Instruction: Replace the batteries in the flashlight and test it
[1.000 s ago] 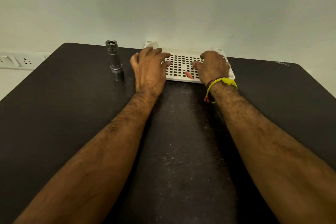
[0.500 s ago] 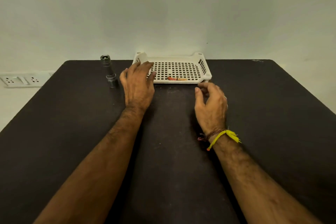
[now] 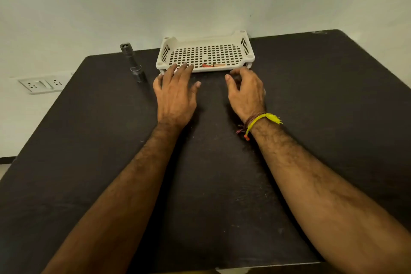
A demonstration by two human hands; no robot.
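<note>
A grey metal flashlight (image 3: 133, 61) stands upright near the far left of the dark table (image 3: 333, 118). A white perforated tray (image 3: 205, 55) sits at the far edge, and a red and orange battery (image 3: 213, 65) lies inside along its front rim. My left hand (image 3: 175, 93) rests flat on the table with spread fingers, fingertips touching the tray's front left edge. My right hand (image 3: 245, 90) hovers just in front of the tray's right corner, fingers curled loosely and holding nothing.
A pale wall rises behind the table. A white socket plate (image 3: 43, 83) is mounted on the wall to the left. A yellow thread band (image 3: 261, 120) circles my right wrist.
Both hands have drawn back from inside the tray to the table in front of it. The right hand then moved forward again towards the tray's right corner. The view shifted too.
</note>
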